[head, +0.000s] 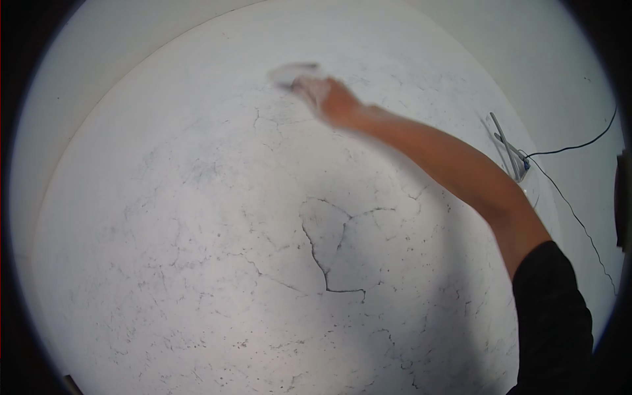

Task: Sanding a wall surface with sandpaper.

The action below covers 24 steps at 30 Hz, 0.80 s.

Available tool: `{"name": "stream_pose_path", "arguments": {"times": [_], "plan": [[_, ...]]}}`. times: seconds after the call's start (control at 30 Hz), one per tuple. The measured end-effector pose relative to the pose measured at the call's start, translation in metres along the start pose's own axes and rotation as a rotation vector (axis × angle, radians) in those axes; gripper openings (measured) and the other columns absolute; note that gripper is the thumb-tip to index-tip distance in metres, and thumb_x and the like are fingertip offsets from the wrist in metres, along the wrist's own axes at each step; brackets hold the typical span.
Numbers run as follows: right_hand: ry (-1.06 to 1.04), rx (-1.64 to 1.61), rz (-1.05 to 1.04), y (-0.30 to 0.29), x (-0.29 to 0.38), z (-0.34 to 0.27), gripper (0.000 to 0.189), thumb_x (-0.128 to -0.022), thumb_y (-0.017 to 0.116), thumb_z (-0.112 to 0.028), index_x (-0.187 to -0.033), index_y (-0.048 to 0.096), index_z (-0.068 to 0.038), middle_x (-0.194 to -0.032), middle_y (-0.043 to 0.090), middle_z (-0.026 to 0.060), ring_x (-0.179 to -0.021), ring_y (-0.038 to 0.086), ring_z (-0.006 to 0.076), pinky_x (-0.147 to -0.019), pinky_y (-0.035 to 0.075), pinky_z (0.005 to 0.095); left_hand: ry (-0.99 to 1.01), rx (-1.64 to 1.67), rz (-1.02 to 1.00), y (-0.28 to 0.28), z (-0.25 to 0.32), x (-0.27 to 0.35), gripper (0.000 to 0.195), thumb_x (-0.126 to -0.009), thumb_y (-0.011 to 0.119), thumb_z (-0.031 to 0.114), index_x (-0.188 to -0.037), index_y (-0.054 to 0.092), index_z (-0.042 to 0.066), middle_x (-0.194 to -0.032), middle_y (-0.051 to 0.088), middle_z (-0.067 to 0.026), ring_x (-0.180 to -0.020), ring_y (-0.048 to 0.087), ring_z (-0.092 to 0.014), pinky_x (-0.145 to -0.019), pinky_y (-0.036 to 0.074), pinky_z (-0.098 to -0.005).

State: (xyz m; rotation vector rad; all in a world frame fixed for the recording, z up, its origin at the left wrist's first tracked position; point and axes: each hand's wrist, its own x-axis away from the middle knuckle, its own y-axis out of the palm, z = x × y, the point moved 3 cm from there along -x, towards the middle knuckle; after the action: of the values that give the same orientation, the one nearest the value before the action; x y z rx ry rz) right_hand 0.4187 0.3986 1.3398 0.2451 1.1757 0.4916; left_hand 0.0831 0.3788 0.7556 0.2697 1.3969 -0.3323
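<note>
My right hand [321, 94] is raised at the upper middle of the view, its arm reaching in from the lower right in a dark sleeve. The hand is closed on a blurred, flat, pale tool [289, 74] with a dark edge, held at the surface of a white wall [222, 173]; its exact kind cannot be told. Fine cracks and dark specks run over the wall. The widest crack [313, 247] lies below the hand, near the middle. My left hand is out of view.
At the right, a metal bracket-like fitting [508, 145] stands out by the wall's edge. A dark cable [568, 148] runs rightward from it, and a thinner wire [575, 217] trails down. A dark object [622, 202] shows at the far right rim.
</note>
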Motion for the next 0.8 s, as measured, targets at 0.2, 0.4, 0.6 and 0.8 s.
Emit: {"name": "stream_pose_path", "arguments": {"times": [0.2, 0.4, 0.6, 0.8], "plan": [[0.485, -0.191, -0.545, -0.054, 0.002, -0.010, 0.031, -0.101, 0.039, -0.032, -0.123, 0.051, -0.012, -0.099, 0.067, 0.0200, -0.093, 0.066, 0.0339, -0.087, 0.049, 0.0499, -0.075, -0.041, 0.011, -0.010, -0.004, 0.013, 0.058, -0.092, 0.051, 0.036, -0.141, 0.044, 0.006, -0.146, 0.033, -0.0321, -0.135, 0.032, -0.050, -0.107, 0.021, -0.0670], [-0.232, -0.024, 0.103, -0.030, 0.042, -0.002, 0.032, -0.100, 0.049, -0.026, -0.118, 0.059, -0.001, -0.069, 0.065, 0.0166, -0.046, 0.057, 0.0260, -0.049, 0.050, 0.0378, -0.109, -0.021, -0.026, -0.012, 0.002, 0.029, 0.059, -0.091, 0.051, 0.036, -0.142, 0.043, 0.006, -0.146, 0.032, -0.0322, -0.135, 0.031, -0.051, -0.107, 0.020, -0.0672], [-0.284, 0.146, 0.118, -0.026, 0.062, -0.030, 0.030, -0.099, 0.048, -0.019, -0.123, 0.057, -0.003, -0.090, 0.070, 0.0169, -0.046, 0.057, 0.0214, -0.048, 0.055, 0.0329, -0.125, 0.000, -0.054, -0.011, -0.004, 0.037, 0.060, -0.091, 0.051, 0.037, -0.142, 0.043, 0.006, -0.147, 0.030, -0.0323, -0.136, 0.030, -0.051, -0.107, 0.020, -0.0673], [0.109, 0.068, -0.288, -0.063, 0.037, -0.035, 0.028, -0.094, 0.055, -0.012, -0.119, 0.059, 0.000, -0.119, 0.062, 0.0209, -0.076, 0.072, 0.0273, -0.062, 0.062, 0.0294, -0.137, 0.041, -0.041, 0.002, -0.002, 0.034, 0.061, -0.091, 0.051, 0.038, -0.143, 0.042, 0.006, -0.148, 0.029, -0.0325, -0.136, 0.028, -0.051, -0.107, 0.019, -0.0675]]}}
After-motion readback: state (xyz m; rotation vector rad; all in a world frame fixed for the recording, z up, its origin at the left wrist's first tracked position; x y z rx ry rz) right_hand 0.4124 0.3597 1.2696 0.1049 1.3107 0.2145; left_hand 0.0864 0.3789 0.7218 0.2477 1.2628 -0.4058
